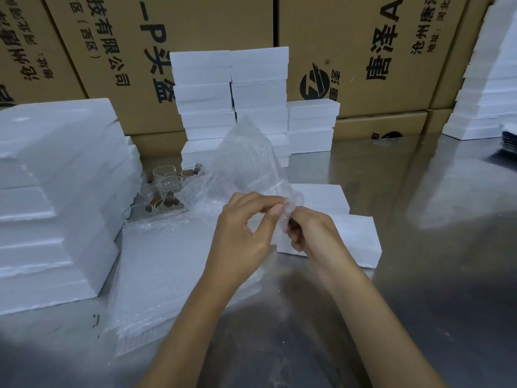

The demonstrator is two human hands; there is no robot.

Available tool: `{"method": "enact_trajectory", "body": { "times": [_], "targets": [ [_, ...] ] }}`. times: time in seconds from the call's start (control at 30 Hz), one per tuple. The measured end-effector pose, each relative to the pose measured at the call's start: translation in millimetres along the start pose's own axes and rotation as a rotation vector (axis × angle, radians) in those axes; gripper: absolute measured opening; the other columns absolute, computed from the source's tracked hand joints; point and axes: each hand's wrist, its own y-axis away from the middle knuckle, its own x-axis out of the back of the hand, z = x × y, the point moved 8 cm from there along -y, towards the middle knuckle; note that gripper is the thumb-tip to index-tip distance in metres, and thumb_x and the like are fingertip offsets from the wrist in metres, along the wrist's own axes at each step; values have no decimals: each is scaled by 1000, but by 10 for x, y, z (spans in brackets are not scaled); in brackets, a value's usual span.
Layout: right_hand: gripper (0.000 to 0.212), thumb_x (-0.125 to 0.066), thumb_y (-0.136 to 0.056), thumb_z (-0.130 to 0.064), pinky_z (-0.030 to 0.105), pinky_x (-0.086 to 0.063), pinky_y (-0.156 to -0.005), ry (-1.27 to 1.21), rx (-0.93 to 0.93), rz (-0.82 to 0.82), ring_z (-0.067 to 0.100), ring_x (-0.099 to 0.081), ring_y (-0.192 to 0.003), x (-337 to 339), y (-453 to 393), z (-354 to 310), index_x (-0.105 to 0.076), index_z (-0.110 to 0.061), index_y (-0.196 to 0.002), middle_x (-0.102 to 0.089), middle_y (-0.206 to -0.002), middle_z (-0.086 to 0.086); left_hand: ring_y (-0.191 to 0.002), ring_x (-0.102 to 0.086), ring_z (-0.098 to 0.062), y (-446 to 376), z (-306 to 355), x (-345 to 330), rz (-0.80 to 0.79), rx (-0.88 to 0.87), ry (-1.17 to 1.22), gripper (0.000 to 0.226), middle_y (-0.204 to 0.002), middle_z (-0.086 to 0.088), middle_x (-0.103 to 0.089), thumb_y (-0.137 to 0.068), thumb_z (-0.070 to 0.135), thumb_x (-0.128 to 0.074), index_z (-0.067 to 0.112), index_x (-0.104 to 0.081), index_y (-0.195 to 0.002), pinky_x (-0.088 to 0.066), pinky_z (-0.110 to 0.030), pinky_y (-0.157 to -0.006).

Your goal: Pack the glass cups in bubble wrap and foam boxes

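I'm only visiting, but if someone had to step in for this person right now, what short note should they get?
Left hand and right hand both pinch one bubble wrap sheet, raised over the metal table; no cup in it that shows.
Glass cups stand unwrapped behind the flat bubble wrap stack.
Two foam boxes lie beside the hands; closed ones are stacked behind.
Left: wrap a cup, box it, repeat.
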Motion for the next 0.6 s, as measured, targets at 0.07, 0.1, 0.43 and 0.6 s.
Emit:
{"method": "enact_trajectory", "body": {
  "times": [0.07, 0.1, 0.43, 0.6],
  "targets": [
    [19, -58, -91, -24, 28, -33, -57, -111, -54, -72, 14, -38, -58, -43, 2, 34, -65, -13, -78, -53, -64, -1, -102, -59, -6, 9, -45, -1, 15, 43, 28, 19, -95, 21, -70, -97, 21, -64, 38, -72, -102, -40, -17, -87],
    [17, -59, -91, -23, 28, -33, -56, -120, -64, -91, 14, -38, -58, -57, 1, 44, -67, -13, -80, -53, -64, -1, -101, -60, -7, 13, -57, 22, 41, 44, 16, 20, -94, 19, -70, -97, 19, -64, 36, -72, -104, -40, -15, -86],
    [21, -55, -100, -25, 21, -40, -64, 69, 156, -167, 11, -48, -69, -96, 26, -101, -74, -23, -92, -66, -77, -5, -146, -20, -13, -54, -410, 555, 331, 218, -230, 94, -158, 13, -20, -74, 67, -74, 43, -23, -149, -23, -51, -119],
    [16, -57, -99, -25, 23, -42, -89, 60, 260, -222, -2, -63, -98, -134, 73, -192, -73, -24, -103, -73, -100, -12, -148, -17, -2, -71, -657, 469, 144, 417, 80, 130, -160, 29, -11, -49, 91, -67, 51, -1, -153, -25, -39, -119]
  ]
}}
